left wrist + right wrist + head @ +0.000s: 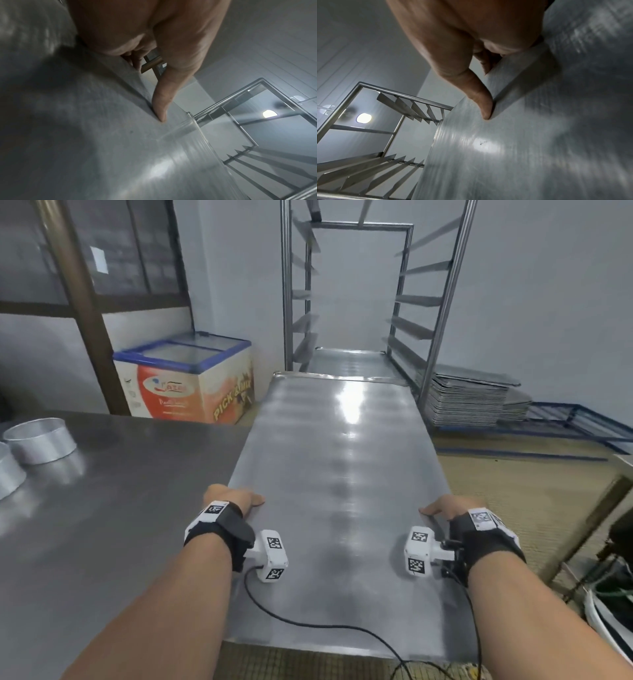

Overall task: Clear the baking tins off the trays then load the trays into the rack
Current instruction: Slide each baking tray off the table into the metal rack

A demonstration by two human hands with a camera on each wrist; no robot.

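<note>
A long bare metal tray stretches from me toward the steel rack, its far end just short of the rack's front posts. My left hand grips the tray's left edge, thumb on top and fingers curled beneath. My right hand grips the right edge the same way, thumb pressed on the tray surface. Another tray lies on a low level inside the rack. Two round baking tins stand on the steel table at the far left.
A chest freezer stands left of the rack. A stack of trays sits on the floor right of the rack, beside a blue metal frame. The rack's angled side runners above the loaded level hold nothing.
</note>
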